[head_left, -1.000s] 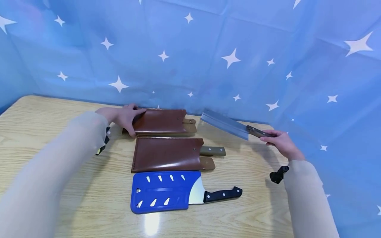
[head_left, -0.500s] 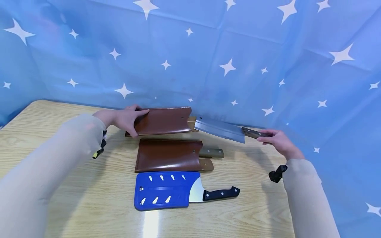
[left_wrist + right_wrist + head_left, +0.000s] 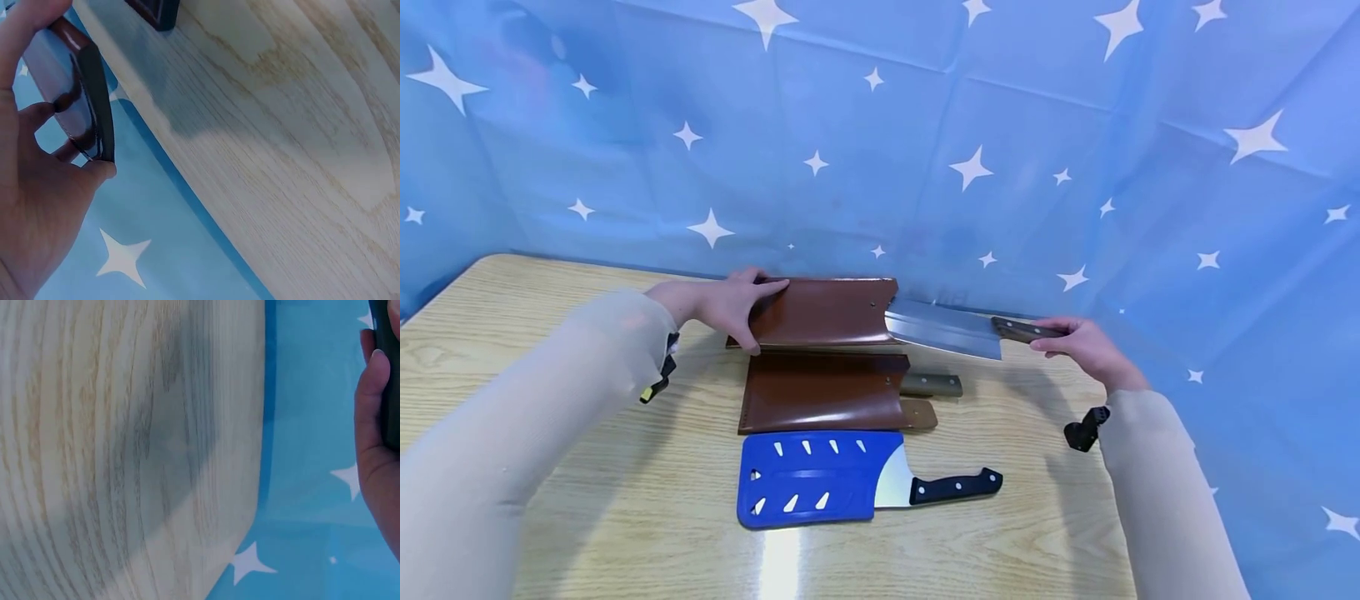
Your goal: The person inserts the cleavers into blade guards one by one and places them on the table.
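My left hand grips the closed left end of a brown leather knife sheath at the back of the table. In the left wrist view, thumb and fingers pinch the sheath's end, raised off the wood. My right hand holds a cleaver by its dark wooden handle. The cleaver's wide steel blade points left, its front end right at the notched mouth of the sheath. In the right wrist view only part of the right hand and the dark handle shows.
A second brown sheath lies in front, a wooden knife handle sticking out. Nearer still lies a black-handled cleaver in a blue slotted cover. Behind the table hangs a blue starry cloth.
The right hand has brought the cleaver left, its blade now meeting the sheath's mouth. The left hand has lifted the sheath and shifted it slightly right. The head view has tilted a little.
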A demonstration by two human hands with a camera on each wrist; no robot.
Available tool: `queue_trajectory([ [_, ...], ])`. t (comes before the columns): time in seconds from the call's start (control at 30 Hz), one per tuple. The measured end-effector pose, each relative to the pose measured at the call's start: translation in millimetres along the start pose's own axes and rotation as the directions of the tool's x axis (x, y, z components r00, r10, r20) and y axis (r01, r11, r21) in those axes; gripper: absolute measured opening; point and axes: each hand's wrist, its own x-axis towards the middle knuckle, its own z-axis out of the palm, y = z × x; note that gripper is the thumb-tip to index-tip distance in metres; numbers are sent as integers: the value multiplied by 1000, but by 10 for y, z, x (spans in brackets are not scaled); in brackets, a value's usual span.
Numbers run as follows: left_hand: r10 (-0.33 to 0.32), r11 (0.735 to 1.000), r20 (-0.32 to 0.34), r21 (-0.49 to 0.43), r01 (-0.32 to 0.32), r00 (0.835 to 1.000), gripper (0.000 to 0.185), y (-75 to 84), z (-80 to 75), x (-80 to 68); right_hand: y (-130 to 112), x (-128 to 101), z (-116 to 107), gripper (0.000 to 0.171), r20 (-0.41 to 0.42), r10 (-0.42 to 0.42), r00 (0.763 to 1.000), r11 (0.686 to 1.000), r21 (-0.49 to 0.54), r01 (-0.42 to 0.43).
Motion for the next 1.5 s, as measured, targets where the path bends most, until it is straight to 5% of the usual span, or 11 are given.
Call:
queue_trajectory([
  [0.7,44,999,18,9,-44,999,108,137,56,63,-181,98,156,59,33,-55,998,992,112,51],
  [1.0,51,999,11,6,-51,999,108,127,56,76,-249,146,248,23,0,-119,993,898,426,107],
  [1.3,75,997,15,8,-75,997,108,192,60,75,-364,158,315,43,28,-110,994,915,393,90],
  [1.5,80,997,15,6,-80,997,107,242,58,84,-396,202,373,27,24,-134,991,884,455,108],
])
